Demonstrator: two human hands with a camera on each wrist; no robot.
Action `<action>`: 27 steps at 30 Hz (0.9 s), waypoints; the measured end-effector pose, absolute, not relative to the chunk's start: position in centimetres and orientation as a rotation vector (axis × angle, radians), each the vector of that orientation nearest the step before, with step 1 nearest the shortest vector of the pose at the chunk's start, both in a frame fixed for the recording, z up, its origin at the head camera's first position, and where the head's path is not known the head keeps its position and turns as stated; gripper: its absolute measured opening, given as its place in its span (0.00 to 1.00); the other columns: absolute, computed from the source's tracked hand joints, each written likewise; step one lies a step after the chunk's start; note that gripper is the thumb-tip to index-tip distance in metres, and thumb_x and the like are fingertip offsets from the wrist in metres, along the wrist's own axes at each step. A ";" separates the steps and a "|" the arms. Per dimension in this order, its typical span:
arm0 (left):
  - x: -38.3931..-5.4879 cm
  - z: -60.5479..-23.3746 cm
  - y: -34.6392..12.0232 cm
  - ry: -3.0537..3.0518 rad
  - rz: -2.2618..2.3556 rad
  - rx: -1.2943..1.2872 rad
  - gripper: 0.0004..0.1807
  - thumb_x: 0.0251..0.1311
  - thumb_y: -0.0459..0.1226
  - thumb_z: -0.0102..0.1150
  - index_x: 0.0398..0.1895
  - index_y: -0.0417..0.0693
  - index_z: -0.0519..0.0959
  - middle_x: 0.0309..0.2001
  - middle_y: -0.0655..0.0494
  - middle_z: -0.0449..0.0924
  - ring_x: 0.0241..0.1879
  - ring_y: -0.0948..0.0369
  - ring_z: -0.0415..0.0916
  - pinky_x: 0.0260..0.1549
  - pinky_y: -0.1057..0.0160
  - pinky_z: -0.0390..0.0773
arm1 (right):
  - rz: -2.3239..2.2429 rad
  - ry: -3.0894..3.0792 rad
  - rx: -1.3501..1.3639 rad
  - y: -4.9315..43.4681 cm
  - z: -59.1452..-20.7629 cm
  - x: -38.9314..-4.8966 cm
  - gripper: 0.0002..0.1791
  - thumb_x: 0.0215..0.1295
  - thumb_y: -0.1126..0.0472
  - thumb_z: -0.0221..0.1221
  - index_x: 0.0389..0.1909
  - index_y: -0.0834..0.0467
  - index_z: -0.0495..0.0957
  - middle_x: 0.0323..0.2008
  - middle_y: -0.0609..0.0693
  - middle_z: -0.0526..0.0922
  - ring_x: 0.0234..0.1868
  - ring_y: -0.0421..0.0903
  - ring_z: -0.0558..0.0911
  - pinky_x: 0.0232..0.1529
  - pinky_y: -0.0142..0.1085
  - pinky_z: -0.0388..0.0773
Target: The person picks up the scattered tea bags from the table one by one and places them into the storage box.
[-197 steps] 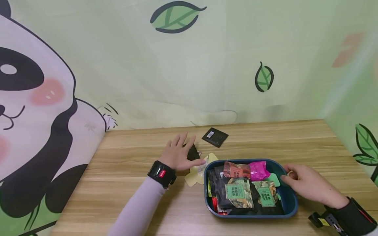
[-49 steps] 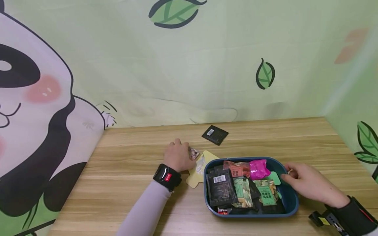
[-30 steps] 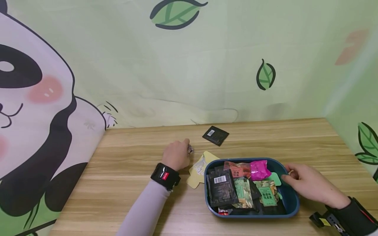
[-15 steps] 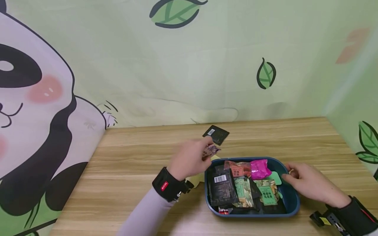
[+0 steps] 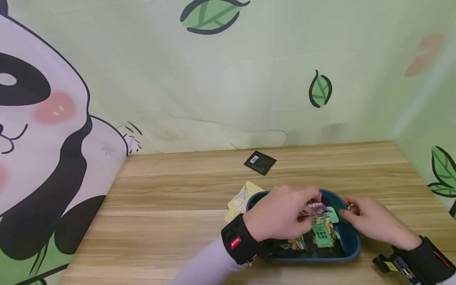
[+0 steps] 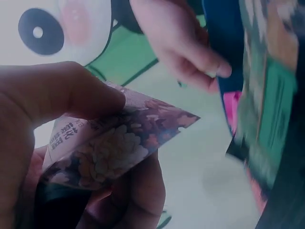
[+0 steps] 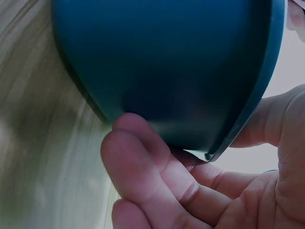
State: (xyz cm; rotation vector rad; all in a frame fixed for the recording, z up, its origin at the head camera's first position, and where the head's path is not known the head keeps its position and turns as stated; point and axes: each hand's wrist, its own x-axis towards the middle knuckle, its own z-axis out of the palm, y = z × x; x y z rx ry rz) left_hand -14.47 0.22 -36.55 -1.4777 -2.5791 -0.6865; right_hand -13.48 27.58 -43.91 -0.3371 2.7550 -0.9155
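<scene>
My left hand (image 5: pixel 279 213) is above the dark-blue plastic bin (image 5: pixel 353 247). Between its thumb and fingers it pinches a small floral-printed sachet (image 6: pixel 116 145) with dark lettering on a pale panel; in the head view most of it is behind the fingers. My right hand (image 5: pixel 375 221) holds the bin's right end, thumb at the rim and fingers against the outer wall (image 7: pixel 157 62) in the right wrist view. Inside lie several dark sachets, one with a green label (image 5: pixel 323 234). A light-green piece (image 5: pixel 333 215) is near the right end. The left hand hides much of the contents.
A black sachet with a white barcode label (image 5: pixel 260 162) lies toward the back of the wooden table (image 5: pixel 160 221). A yellow cut-out wrapper (image 5: pixel 236 201) lies just left of the bin. A printed fabric backdrop (image 5: pixel 228 87) rises behind the table.
A black barcode sachet joined the bin's contents. My left hand then picked the floral sachet off the table and carried it right, over the bin. The right hand stayed at the rim.
</scene>
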 end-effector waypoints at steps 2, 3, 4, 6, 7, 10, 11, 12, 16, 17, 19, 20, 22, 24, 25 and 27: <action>-14.3 -36.7 0.8 -2.596 -0.686 -1.501 0.12 0.55 0.38 0.60 0.42 0.54 0.73 0.27 0.70 0.69 0.21 0.74 0.65 0.21 0.77 0.64 | -0.923 2.751 -0.341 27.6 -43.9 -13.5 0.21 0.71 0.52 0.54 0.53 0.65 0.77 0.22 0.44 0.74 0.17 0.40 0.67 0.20 0.33 0.63; -14.3 -36.7 0.9 -2.604 -0.688 -1.509 0.11 0.55 0.38 0.60 0.42 0.54 0.73 0.27 0.70 0.69 0.21 0.74 0.65 0.21 0.77 0.64 | -0.926 2.750 -0.343 27.6 -44.0 -13.5 0.21 0.71 0.52 0.54 0.53 0.65 0.77 0.21 0.44 0.74 0.17 0.40 0.67 0.20 0.33 0.63; -14.2 -36.8 1.1 -2.609 -0.681 -1.512 0.11 0.55 0.38 0.60 0.41 0.54 0.72 0.26 0.70 0.70 0.21 0.74 0.65 0.21 0.77 0.65 | -0.928 2.750 -0.344 27.6 -44.0 -13.5 0.21 0.71 0.52 0.54 0.53 0.64 0.77 0.21 0.44 0.74 0.17 0.40 0.67 0.20 0.33 0.62; -14.3 -37.0 1.2 -2.622 -0.672 -1.500 0.13 0.56 0.40 0.60 0.44 0.54 0.73 0.28 0.70 0.71 0.22 0.74 0.67 0.22 0.77 0.66 | -0.928 2.751 -0.345 27.7 -44.0 -13.5 0.20 0.71 0.52 0.54 0.52 0.64 0.78 0.21 0.44 0.73 0.17 0.40 0.66 0.20 0.33 0.62; -14.3 -37.2 1.2 -2.640 -0.644 -1.473 0.17 0.57 0.44 0.62 0.50 0.54 0.74 0.33 0.68 0.75 0.27 0.73 0.71 0.27 0.76 0.69 | -0.926 2.752 -0.345 27.7 -44.0 -13.5 0.19 0.71 0.52 0.54 0.51 0.63 0.78 0.21 0.44 0.72 0.17 0.40 0.66 0.19 0.33 0.62; -14.4 -37.6 1.1 -2.716 -0.495 -1.325 0.46 0.54 0.62 0.60 0.74 0.54 0.62 0.64 0.54 0.71 0.55 0.61 0.76 0.51 0.63 0.75 | -0.919 2.751 -0.340 27.6 -44.0 -13.5 0.19 0.70 0.52 0.55 0.51 0.63 0.78 0.21 0.44 0.72 0.18 0.40 0.66 0.20 0.33 0.62; -14.5 -37.7 1.0 -2.742 -0.449 -1.276 0.56 0.51 0.68 0.58 0.80 0.55 0.53 0.74 0.50 0.60 0.65 0.54 0.69 0.59 0.56 0.71 | -0.918 2.749 -0.338 27.6 -43.9 -13.5 0.20 0.70 0.52 0.55 0.51 0.64 0.78 0.21 0.44 0.72 0.18 0.40 0.66 0.20 0.32 0.62; -14.6 -37.9 1.0 -2.766 -0.406 -1.231 0.64 0.47 0.73 0.55 0.83 0.57 0.42 0.79 0.47 0.46 0.72 0.49 0.59 0.64 0.50 0.65 | -0.914 2.748 -0.334 27.6 -43.9 -13.5 0.20 0.70 0.52 0.55 0.51 0.64 0.78 0.21 0.44 0.72 0.18 0.40 0.66 0.20 0.32 0.62; -15.0 -38.1 0.8 -2.824 -0.351 -1.168 0.70 0.40 0.81 0.47 0.80 0.65 0.24 0.80 0.52 0.20 0.78 0.42 0.34 0.68 0.39 0.50 | -0.910 2.747 -0.325 27.7 -43.9 -13.5 0.21 0.70 0.52 0.55 0.52 0.65 0.77 0.21 0.44 0.71 0.18 0.40 0.66 0.20 0.32 0.61; -15.1 -38.1 0.8 -2.829 -0.341 -1.171 0.70 0.41 0.81 0.46 0.80 0.65 0.24 0.80 0.53 0.21 0.78 0.43 0.34 0.69 0.39 0.49 | -0.909 2.750 -0.325 27.7 -43.9 -13.5 0.20 0.70 0.52 0.55 0.51 0.64 0.78 0.20 0.44 0.70 0.18 0.40 0.66 0.20 0.32 0.61; -15.3 -38.1 0.5 -2.832 -0.325 -1.171 0.69 0.42 0.81 0.45 0.81 0.65 0.26 0.81 0.52 0.24 0.78 0.42 0.36 0.69 0.39 0.50 | -0.907 2.758 -0.327 27.8 -43.9 -13.5 0.19 0.70 0.52 0.55 0.50 0.63 0.78 0.20 0.44 0.69 0.17 0.40 0.65 0.20 0.32 0.61; -15.5 -38.1 0.4 -2.835 -0.318 -1.168 0.68 0.42 0.81 0.44 0.81 0.65 0.28 0.81 0.51 0.26 0.77 0.42 0.36 0.69 0.39 0.50 | -0.905 2.762 -0.328 27.8 -43.9 -13.5 0.19 0.70 0.52 0.55 0.49 0.63 0.78 0.20 0.44 0.69 0.17 0.40 0.65 0.20 0.32 0.61; -16.0 -38.1 -0.1 -2.849 -0.326 -1.156 0.67 0.44 0.80 0.44 0.82 0.64 0.32 0.81 0.50 0.30 0.77 0.42 0.37 0.68 0.39 0.50 | -0.904 2.771 -0.330 27.8 -43.9 -13.5 0.18 0.70 0.52 0.55 0.48 0.62 0.78 0.20 0.44 0.69 0.17 0.39 0.65 0.19 0.32 0.61; -16.7 -38.1 -0.9 -2.881 -0.361 -1.134 0.64 0.46 0.79 0.45 0.83 0.64 0.35 0.81 0.50 0.33 0.77 0.42 0.37 0.68 0.38 0.49 | -0.906 2.774 -0.334 27.8 -43.9 -13.5 0.18 0.70 0.52 0.56 0.49 0.63 0.78 0.20 0.44 0.70 0.17 0.39 0.65 0.20 0.32 0.61; -17.2 -38.2 -1.4 -2.905 -0.381 -1.121 0.63 0.47 0.78 0.47 0.83 0.63 0.37 0.81 0.49 0.34 0.77 0.42 0.37 0.69 0.38 0.48 | -0.905 2.775 -0.336 27.7 -43.9 -13.5 0.18 0.70 0.52 0.56 0.49 0.63 0.78 0.20 0.44 0.70 0.17 0.39 0.65 0.20 0.32 0.61; -18.4 -38.2 -2.5 -2.966 -0.392 -1.084 0.61 0.50 0.75 0.49 0.83 0.61 0.40 0.81 0.48 0.35 0.77 0.41 0.37 0.69 0.38 0.46 | -0.903 2.776 -0.338 27.7 -43.9 -13.5 0.20 0.70 0.52 0.56 0.50 0.64 0.78 0.21 0.44 0.71 0.18 0.39 0.66 0.20 0.32 0.62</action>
